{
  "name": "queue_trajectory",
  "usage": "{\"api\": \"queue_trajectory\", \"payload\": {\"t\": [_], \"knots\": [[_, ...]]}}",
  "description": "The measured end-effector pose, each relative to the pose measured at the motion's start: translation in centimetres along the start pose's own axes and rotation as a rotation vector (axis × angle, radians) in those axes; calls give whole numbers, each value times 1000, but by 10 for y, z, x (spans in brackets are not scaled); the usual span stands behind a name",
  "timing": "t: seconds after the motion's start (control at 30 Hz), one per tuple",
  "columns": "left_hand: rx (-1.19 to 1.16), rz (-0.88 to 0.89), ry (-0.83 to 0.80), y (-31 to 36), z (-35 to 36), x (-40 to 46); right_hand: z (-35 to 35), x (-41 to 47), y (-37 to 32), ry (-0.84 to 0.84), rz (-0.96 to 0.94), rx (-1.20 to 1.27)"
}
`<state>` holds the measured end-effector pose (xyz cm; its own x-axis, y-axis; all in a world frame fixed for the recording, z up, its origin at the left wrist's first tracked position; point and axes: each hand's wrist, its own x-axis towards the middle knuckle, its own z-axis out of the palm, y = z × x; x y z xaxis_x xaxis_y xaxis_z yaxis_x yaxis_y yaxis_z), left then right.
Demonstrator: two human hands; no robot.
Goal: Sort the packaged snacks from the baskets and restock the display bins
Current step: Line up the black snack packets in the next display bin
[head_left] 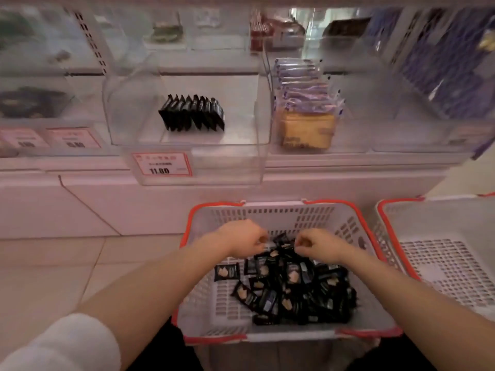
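Both hands reach into the red-rimmed basket (pixel 211 266) on the floor. The left hand (pixel 242 238) and right hand (pixel 316 243) have curled fingers pinching black snack packets (pixel 292 285) at the pile's far edge. A row of the same packets (pixel 191 112) stands in the clear display bin (pixel 134 108), whose price tag (pixel 162 164) reads 11.80.

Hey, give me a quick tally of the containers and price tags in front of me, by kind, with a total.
White baskets with red rims: 2, the one holding black snack packets and the one to its right
Clear display bins with contents plainly visible: 2, black packets and pale packs
Red-bordered price tags: 3
Total: 7
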<state>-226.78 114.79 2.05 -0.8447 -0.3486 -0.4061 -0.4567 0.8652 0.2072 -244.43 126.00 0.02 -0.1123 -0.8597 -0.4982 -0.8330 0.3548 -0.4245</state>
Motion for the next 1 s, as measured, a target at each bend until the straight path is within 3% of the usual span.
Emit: {"api": "queue_trajectory", "payload": {"t": [0.2,0.4,0.5,0.63,0.83,1.0], "knots": [[-153,-133,-260,7,106,34,79,3,82,-193,191,-91],[-115,-130,-456,19,167,48,112,15,123,-171,201,-152],[-136,-152,-470,21,184,54,123,33,123,-80,112,-167],[-142,-217,-467,10,205,58,133,67,116,-104,19,-196],[3,-246,-417,-19,227,59,144,106,110,-141,69,-298],[75,-167,-410,-33,240,64,155,105,108,-77,37,-431]]}}
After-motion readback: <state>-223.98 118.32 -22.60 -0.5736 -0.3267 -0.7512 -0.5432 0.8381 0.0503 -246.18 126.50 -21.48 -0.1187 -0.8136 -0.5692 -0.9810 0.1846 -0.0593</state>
